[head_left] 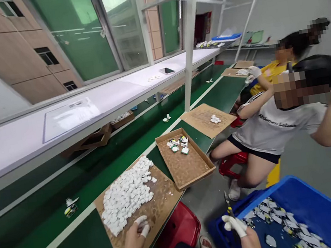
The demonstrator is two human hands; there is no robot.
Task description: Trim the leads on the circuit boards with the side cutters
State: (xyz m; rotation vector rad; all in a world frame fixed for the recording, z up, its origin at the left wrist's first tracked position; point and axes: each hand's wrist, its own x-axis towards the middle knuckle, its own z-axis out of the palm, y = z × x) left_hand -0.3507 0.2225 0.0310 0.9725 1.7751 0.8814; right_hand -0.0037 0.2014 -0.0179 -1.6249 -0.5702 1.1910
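Observation:
My left hand (137,237), with white covers on some fingertips, is over the brown cardboard sheet (161,196), beside a large pile of small white pieces (126,193). Its thumb and fingers are bent toward each other; whether anything is between them is too small to tell. At the lower right my right hand (242,233), also with white finger covers, is closed around a pair of dark pliers (227,203) with yellow marks, jaws pointing up. Below and beside it stands a blue bin (327,194) holding many white and metallic parts with bits of yellow.
A cardboard tray (188,170) with several small assemblies sits beyond the sheet. Green conveyor belt (99,180) runs along the left. A red stool (182,230) is between bench and bin. Seated people (269,124) are at the right. A white post (190,44) rises behind.

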